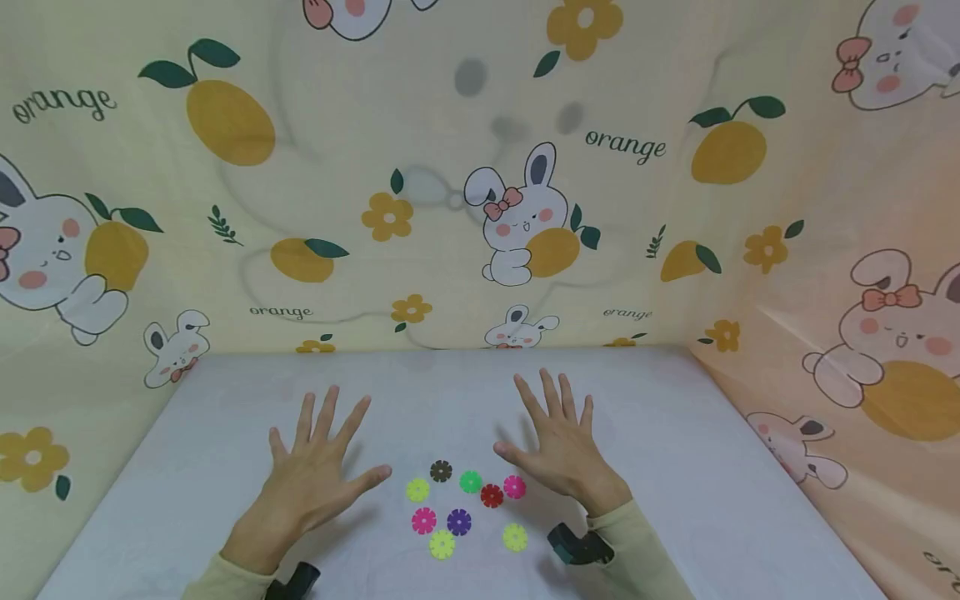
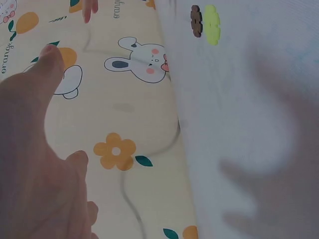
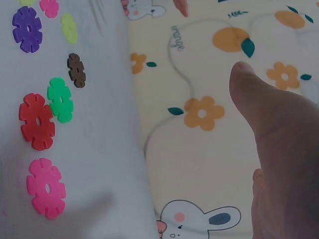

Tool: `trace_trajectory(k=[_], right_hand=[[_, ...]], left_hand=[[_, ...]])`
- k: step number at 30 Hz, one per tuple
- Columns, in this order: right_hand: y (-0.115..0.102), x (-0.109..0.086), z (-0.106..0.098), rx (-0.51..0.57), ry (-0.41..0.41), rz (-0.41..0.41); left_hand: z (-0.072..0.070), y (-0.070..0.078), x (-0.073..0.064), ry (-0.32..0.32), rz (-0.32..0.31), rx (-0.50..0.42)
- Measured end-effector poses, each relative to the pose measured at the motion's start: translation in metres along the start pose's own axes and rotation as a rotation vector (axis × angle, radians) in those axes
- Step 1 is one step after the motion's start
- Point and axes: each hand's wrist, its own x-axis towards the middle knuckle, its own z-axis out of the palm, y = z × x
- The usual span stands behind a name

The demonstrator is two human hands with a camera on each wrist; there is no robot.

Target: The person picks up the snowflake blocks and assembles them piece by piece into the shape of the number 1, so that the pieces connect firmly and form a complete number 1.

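Observation:
Both hands hover over the white table with fingers spread, holding nothing. My left hand (image 1: 311, 475) is left of a loose group of notched plastic snowflake discs, its thumb pointing toward them. On the other side, my right hand (image 1: 566, 454) has its thumb near a pink disc (image 1: 514, 487). The group also has a red disc (image 1: 492, 496), a green disc (image 1: 471, 482), a brown disc (image 1: 441, 471), a purple disc (image 1: 459, 522) and another pink disc (image 1: 423, 521). Yellow-green discs (image 1: 417, 490) lie among them. In the right wrist view the red disc (image 3: 37, 122) touches the green one (image 3: 60, 99).
The white tabletop (image 1: 660, 417) ends at a cream curtain (image 1: 450, 275) printed with rabbits, oranges and flowers, which rises behind it and along the sides. A black wrist device (image 1: 580, 545) sits at the right sleeve, another (image 1: 296, 582) at the left.

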Motion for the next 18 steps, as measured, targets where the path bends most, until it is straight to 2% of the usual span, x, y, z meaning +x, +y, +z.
trace_trajectory(k=[11, 18], right_hand=[[0.001, 0.002, -0.004, 0.018, -0.006, 0.018], [0.004, 0.002, 0.0, 0.052, -0.076, 0.03]], left_hand=[[-0.001, -0.004, 0.0, -0.016, -0.007, -0.004], [0.009, -0.001, 0.002, -0.017, 0.011, -0.015]])
